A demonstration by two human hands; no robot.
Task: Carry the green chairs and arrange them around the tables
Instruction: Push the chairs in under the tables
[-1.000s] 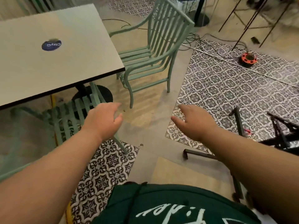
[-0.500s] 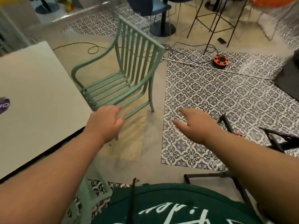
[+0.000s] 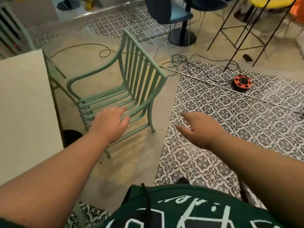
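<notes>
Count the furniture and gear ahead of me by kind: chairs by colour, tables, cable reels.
Green chairs in full view: 1, the green chair; the green slats at the left edge may be another, cannot tell.
Blue chairs: 1, the blue chair.
White tables: 1, the white table.
Orange cable reels: 1, the cable reel.
Total: 4

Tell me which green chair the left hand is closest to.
The green chair with the slatted back, right of the white table. The left hand overlaps its near armrest; the other chair sits far left.
</notes>
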